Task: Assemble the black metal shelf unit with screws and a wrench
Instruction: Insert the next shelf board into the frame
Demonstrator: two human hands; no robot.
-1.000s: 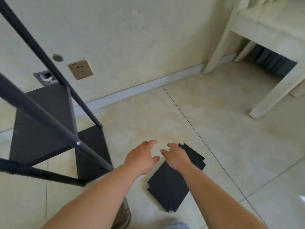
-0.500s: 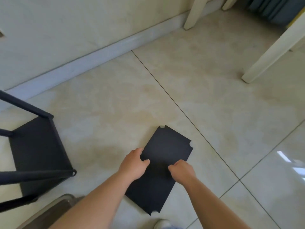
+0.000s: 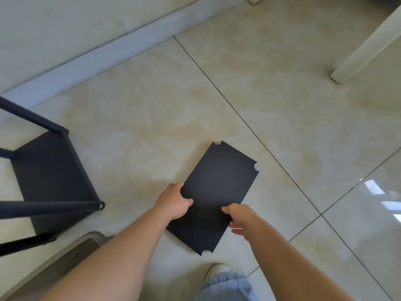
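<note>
Head view is taken looking down on a glossy cream tiled floor (image 3: 271, 88) crossed by thin dark grout lines, bounded at the upper left by a pale wall with a white skirting board (image 3: 112, 59). A partly assembled black metal shelf frame (image 3: 50, 179) is seen at the left edge, with dark tubular legs and a dark flat shelf fitted low within it; an open screw hole is visible at the end of one tube near the frame's corner. A cream-painted wooden furniture leg (image 3: 366, 48) is seen standing on the floor at the upper right, well apart from the frame.

A flat black rectangular shelf panel with notched corners (image 3: 219, 187) is found at centre, set diagonally, just right of the frame and apart from it. Whether its lower end touches the tile cannot be told.

The left hand (image 3: 173, 205) is clamped on the panel's left long edge, thumb laid on the top face and fingers curled under. The right hand (image 3: 243, 218) is held at the panel's right long edge, thumb on the top face, fingers loosely curled below the edge; whether they grip the panel cannot be told.

A brown rounded object (image 3: 71, 255) is partly seen at the lower left. A pale shoe toe (image 3: 217, 272) and a blue denim trouser hem (image 3: 225, 287) are noted at the bottom.
</note>
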